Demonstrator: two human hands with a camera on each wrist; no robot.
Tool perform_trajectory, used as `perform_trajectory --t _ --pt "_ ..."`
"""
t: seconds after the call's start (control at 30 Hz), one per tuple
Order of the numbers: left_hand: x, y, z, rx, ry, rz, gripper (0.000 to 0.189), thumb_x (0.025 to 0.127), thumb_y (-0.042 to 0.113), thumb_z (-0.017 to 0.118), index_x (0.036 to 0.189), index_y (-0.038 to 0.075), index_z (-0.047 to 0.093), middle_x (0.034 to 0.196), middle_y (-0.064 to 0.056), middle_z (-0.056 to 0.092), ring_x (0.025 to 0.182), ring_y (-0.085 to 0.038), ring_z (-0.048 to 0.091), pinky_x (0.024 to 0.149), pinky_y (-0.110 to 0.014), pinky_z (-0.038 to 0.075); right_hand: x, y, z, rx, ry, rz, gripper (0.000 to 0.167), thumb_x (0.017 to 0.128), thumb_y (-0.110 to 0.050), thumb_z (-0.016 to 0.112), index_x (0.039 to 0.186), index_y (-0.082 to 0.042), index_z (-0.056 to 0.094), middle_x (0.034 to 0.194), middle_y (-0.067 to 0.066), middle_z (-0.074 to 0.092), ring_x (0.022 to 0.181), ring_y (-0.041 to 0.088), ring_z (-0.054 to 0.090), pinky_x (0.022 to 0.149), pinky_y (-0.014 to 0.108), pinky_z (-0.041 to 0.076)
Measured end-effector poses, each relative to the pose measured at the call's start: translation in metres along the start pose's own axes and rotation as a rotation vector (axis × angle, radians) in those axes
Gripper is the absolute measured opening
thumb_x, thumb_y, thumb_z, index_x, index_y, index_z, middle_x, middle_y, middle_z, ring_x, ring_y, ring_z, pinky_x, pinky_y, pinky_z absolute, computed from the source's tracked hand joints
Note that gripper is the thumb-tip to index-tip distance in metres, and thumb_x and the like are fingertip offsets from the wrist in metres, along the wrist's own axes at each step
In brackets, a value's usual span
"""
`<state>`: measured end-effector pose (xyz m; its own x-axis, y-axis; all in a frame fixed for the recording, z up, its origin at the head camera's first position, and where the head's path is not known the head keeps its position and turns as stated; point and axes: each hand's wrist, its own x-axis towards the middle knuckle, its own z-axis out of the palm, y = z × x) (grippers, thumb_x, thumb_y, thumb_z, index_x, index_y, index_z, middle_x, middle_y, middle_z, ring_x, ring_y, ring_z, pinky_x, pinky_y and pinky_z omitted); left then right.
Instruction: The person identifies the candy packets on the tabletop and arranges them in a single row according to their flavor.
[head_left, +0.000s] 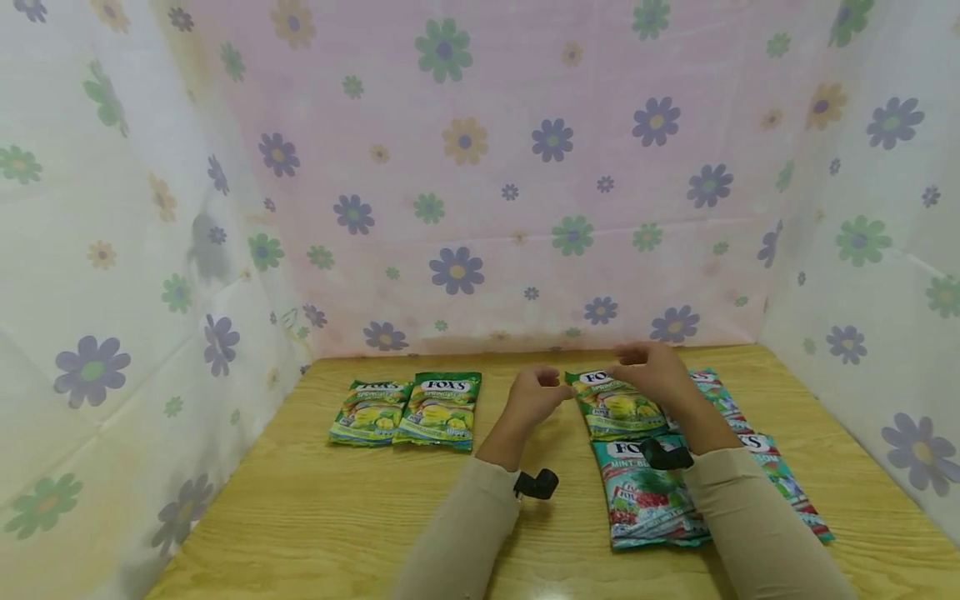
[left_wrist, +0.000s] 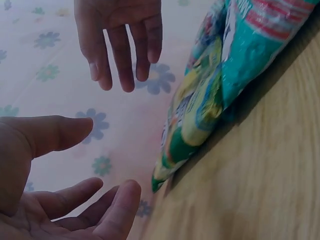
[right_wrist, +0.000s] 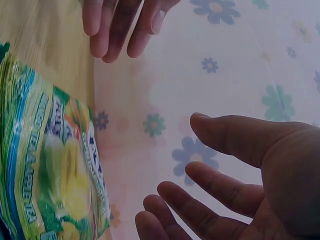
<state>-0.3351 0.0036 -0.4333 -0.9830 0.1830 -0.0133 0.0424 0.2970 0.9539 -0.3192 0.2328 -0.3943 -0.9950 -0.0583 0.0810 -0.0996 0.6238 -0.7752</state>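
Green bag (head_left: pixel 617 413) near left hand (head_left: pixel 531 398) and right hand (head_left: pixel 657 377), both released; right sleeve (head_left: pixel 757 521) partly hides teal bags (head_left: pixel 647 504).

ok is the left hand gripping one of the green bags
No, the left wrist view shows the left hand with its thumb and fingers apart and nothing between them.

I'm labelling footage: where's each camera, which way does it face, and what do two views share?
Head: on the head, facing forward and down at table, bags and cloth; left hand, right hand and sleeves show.
Left wrist: on that wrist, facing bags and cloth; both hands partly show.
Right wrist: on that wrist, facing a green bag and cloth; both hands partly show.
Shared by wrist views: hands, cloth, table, that green bag.
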Motion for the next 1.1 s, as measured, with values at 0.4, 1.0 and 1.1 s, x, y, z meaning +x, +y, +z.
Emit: perform_trajectory --t 0.4,1.0,1.1 --pt "0.003 -0.014 0.016 -0.148 -0.118 -0.113 0.073 0.090 0.022 0.084 0.150 0.001 0.049 0.139 -0.016 0.059 0.121 -0.030 0.064 0.101 -0.045 0.058 0.003 0.023 -0.012 -0.048 -0.044 0.063 0.067 0.099 -0.041 0.069 0.148 0.002 0.052 0.146 0.035 0.051 0.129 0.053 0.053 0.095 0.060 0.054" --pt "0.004 -0.022 0.019 -0.287 -0.239 -0.165 0.073 0.091 0.018 0.081 0.151 -0.003 0.045 0.151 -0.020 0.049 0.120 -0.025 0.067 0.099 -0.036 0.059 0.003 0.032 -0.009 -0.089 -0.121 0.134 0.066 0.101 -0.039 0.066 0.147 0.005 0.051 0.154 0.038 0.039 0.129 0.055 0.050 0.090 0.058 0.054" --pt "0.004 -0.022 0.019 -0.289 -0.239 -0.158 0.072 0.091 0.018 0.081 0.151 -0.003 0.046 0.150 -0.020 0.050 0.120 -0.024 0.068 0.099 -0.036 0.059 0.003 0.033 -0.008 -0.091 -0.126 0.133 0.065 0.101 -0.038 0.066 0.146 0.007 0.051 0.154 0.038 0.038 0.129 0.055 0.050 0.090 0.058 0.054"
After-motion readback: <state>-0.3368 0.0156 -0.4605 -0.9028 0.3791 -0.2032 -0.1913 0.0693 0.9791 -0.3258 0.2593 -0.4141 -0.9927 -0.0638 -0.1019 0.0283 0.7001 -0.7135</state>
